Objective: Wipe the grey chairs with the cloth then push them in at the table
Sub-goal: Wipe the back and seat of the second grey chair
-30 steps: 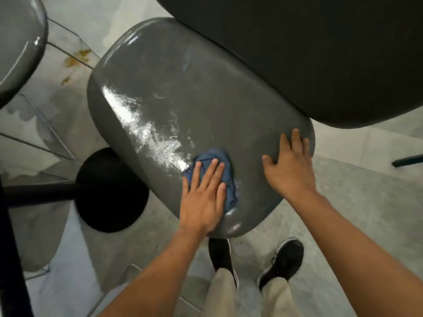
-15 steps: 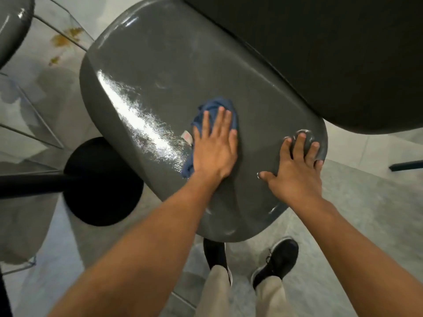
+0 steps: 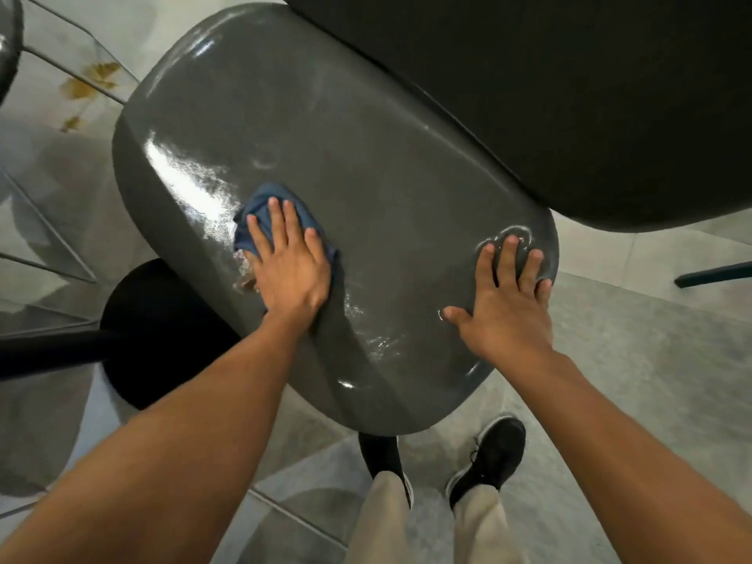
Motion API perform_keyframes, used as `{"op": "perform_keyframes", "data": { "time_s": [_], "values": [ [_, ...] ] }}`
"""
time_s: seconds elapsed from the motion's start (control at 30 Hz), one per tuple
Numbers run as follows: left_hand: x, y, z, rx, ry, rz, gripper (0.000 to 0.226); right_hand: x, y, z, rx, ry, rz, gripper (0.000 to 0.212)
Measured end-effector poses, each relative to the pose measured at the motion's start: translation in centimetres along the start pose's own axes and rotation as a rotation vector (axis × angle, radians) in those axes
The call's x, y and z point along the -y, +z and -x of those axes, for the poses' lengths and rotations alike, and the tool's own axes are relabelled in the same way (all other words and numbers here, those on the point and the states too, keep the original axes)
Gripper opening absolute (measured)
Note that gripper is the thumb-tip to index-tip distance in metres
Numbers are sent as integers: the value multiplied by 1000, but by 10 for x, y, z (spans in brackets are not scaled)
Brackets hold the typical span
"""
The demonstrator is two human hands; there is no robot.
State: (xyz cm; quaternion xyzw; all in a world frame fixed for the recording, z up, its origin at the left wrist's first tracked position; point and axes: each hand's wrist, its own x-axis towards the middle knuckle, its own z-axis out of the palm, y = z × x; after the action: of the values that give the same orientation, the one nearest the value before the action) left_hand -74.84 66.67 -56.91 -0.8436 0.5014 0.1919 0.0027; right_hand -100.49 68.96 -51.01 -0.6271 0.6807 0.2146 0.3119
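A glossy grey chair (image 3: 366, 156) fills the middle of the head view, its rounded surface shining with a wet streak at the left. My left hand (image 3: 291, 262) presses a crumpled blue cloth (image 3: 264, 209) flat against the chair, fingers straight and spread; most of the cloth is hidden under the palm. My right hand (image 3: 504, 303) rests flat on the chair's right end, fingers spread and reaching to its edge. The dark table (image 3: 569, 95) overhangs the chair's far side.
A black round base (image 3: 162, 331) with a dark bar stands on the tiled floor left of the chair. Part of another grey chair (image 3: 8, 46) shows at the top left corner. My two black shoes (image 3: 488, 462) stand under the chair's near edge.
My left hand slid the cloth up the chair surface from its near edge, then back to the left toward the shiny streak. My right hand stayed pressed on the right end.
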Motion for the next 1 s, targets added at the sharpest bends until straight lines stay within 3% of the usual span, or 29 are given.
{"op": "perform_keyframes", "data": {
  "time_s": [0.07,0.23,0.37,0.5,0.6,0.73,0.87,1.0],
  "values": [
    [-41,10,0,26,78,17,60,-3,-1,0,-3,-19,-1,98],
    [-113,37,64,147,577,-12,60,-27,-12,5,-46,-94,-149,78],
    [-83,40,124,209,825,42,56,-44,-10,16,-195,-81,-338,67],
    [-24,34,165,220,967,-65,54,-60,-3,21,-232,-25,-537,65],
    [-23,38,165,188,959,-122,53,-70,-5,22,-267,-24,-727,57],
    [-93,47,146,189,918,-125,55,-80,-13,22,-223,49,-1003,50],
    [-186,56,116,134,806,-129,61,-83,-13,21,-195,65,-1123,50],
    [-190,63,121,89,781,-177,60,-85,-12,23,-211,70,-1198,45]
  ]
}}
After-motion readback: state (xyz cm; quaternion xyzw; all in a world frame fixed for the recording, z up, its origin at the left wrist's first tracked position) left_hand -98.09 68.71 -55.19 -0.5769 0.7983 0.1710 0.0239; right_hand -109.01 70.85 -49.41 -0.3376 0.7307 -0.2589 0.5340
